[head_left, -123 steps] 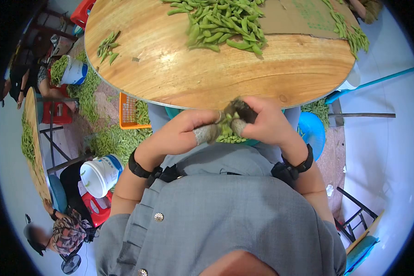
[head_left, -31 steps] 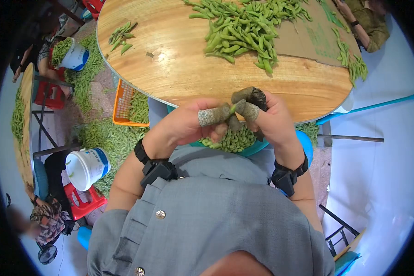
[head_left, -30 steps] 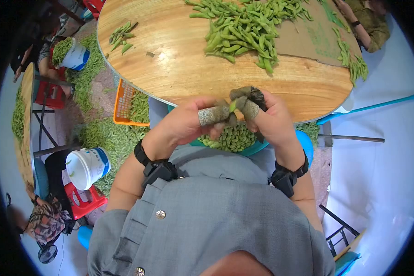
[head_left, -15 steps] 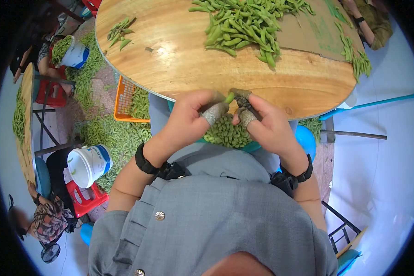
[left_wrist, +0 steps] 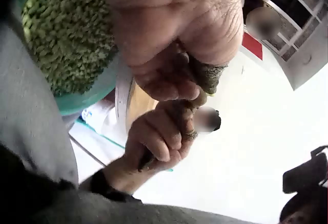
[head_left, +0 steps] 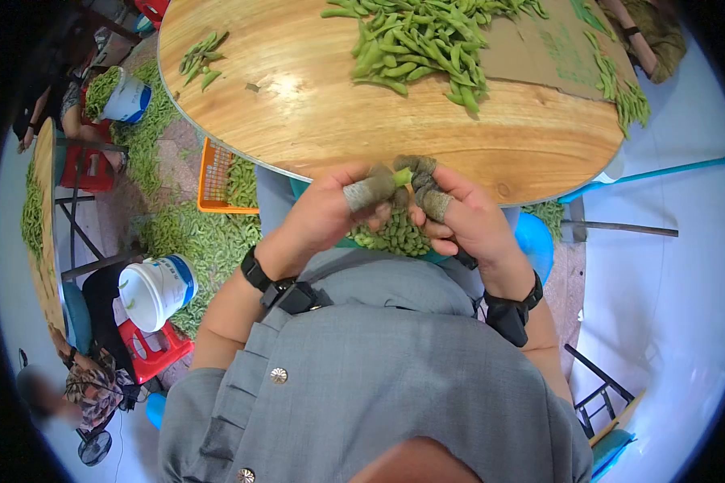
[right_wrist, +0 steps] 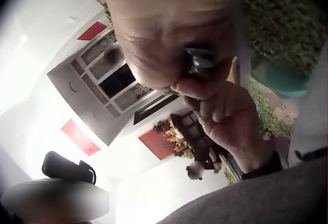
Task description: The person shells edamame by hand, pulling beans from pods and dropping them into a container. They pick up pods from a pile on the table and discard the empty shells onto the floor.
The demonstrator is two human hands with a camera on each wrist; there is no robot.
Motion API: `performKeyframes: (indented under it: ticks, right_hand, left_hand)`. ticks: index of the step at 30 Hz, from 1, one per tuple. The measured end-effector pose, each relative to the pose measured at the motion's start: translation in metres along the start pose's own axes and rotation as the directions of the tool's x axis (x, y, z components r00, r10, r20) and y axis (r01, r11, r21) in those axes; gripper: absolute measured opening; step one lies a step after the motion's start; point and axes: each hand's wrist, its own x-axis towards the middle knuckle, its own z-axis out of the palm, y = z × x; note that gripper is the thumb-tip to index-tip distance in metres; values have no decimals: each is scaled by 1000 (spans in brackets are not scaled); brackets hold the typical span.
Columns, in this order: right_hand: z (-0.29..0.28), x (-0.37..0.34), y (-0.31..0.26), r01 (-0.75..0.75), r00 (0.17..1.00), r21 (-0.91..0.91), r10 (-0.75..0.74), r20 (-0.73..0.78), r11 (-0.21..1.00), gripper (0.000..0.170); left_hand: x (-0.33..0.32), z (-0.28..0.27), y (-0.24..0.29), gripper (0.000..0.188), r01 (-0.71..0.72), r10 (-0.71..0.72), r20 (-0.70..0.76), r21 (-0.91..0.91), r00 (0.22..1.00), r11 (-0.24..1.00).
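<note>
In the head view the left hand [head_left: 330, 201] and the right hand [head_left: 471, 213] meet just off the near edge of the round table. Between their wrapped fingertips is a green pod [head_left: 403, 176], pinched by the left thumb and finger, with the right fingertips against its other end. Grey-green wraps cover thumbs and forefingers. Below the hands lie shelled beans [head_left: 399, 232] in a green basin, which the left wrist view shows with its rim [left_wrist: 82, 101]. A small dark object [right_wrist: 200, 60] sits in the right palm in the right wrist view.
The wooden table [head_left: 298, 121] bears a pile of pods [head_left: 415, 48] and a cardboard sheet [head_left: 548, 60]. At left are an orange basket [head_left: 215, 177], a white bucket [head_left: 149, 294], a red stool [head_left: 149, 354] and pods on the floor. Other people sit at left and upper right.
Since half a second ago the hands have drawn closer together around the pod, and the left thumb now lies over it. The head view has shifted slightly.
</note>
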Motion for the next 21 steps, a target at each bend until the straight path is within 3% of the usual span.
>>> performKeyframes:
  ticks: [1, 2, 3, 4, 5, 6, 7, 9, 10, 12, 13, 14, 15, 16, 18, 19, 20, 21]
  right_hand:
    - [1, 0, 0, 28, 999, -78, -32, -43, 997, 41]
    - [1, 0, 1, 30, 998, -77, -34, -45, 997, 41]
    - [2, 0, 3, 54, 997, -175, -64, -53, 983, 40]
    - [3, 0, 5, 77, 994, -271, -96, -58, 960, 40]
    - [5, -1, 5, 81, 993, -268, -100, -58, 960, 40]
    - [9, -1, 4, 70, 991, -334, -105, -89, 940, 39]
    - [11, -2, 3, 55, 987, -399, -111, -118, 915, 39]
    - [13, -4, -1, 58, 987, -418, -116, -115, 907, 40]
    - [13, -4, -2, 59, 986, -439, -121, -114, 897, 42]
    - [8, -4, 2, 108, 984, -423, -158, -83, 900, 43]
    - [6, -4, 4, 155, 980, -406, -193, -54, 901, 44]
    - [4, -4, 6, 156, 979, -404, -194, -55, 901, 44]
    - [2, -4, 8, 177, 977, -393, -210, -42, 902, 45]
    - [0, -3, 10, 198, 974, -381, -226, -29, 903, 47]
    - [-7, -5, 9, 174, 983, -304, -185, -7, 937, 45]
    - [-10, -5, 9, 141, 990, -227, -142, 13, 964, 43]
    - [-9, -3, 10, 146, 989, -226, -147, 12, 963, 43]
    - [-5, 0, 11, 191, 972, -339, -226, -66, 921, 37]
  left_hand:
    - [0, 7, 5, 20, -70, 103, -76, 355, 992, 932]
    - [0, 13, 9, 21, -97, 224, -108, 668, 969, 738]
    - [0, 14, 12, 21, -96, 222, -106, 670, 969, 737]
    - [-1, 15, 16, 18, -218, 373, 96, 928, 923, 302]
    - [-1, 15, 18, 16, -275, 401, 342, 937, 850, -216]
    - [2, 14, 15, 13, -300, 446, 465, 869, 764, -393]
    - [2, 16, 13, 13, -299, 445, 466, 869, 765, -395]
    - [-1, 21, 9, 10, -149, 467, 455, 818, 758, -555]
    - [0, 19, 9, 10, -149, 466, 456, 817, 758, -557]
    - [3, 16, 9, 9, -294, 482, 399, 914, 780, -280]
    - [2, 18, 10, 9, -296, 479, 401, 913, 781, -282]
    - [-1, 21, 12, 9, -208, 406, 26, 888, 913, 411]
    - [-3, 23, 13, 10, 16, 93, -225, 441, 970, 898]
    - [-4, 22, 14, 10, 18, 92, -226, 442, 970, 897]
    - [-4, 21, 16, 12, 82, -76, -78, 81, 994, 993]
    - [-4, 21, 15, 12, 82, -76, -77, 84, 994, 993]
    - [-3, 21, 13, 11, 21, 31, -108, 451, 994, 892]
    - [-3, 22, 11, 10, -23, 143, -94, 753, 985, 657]
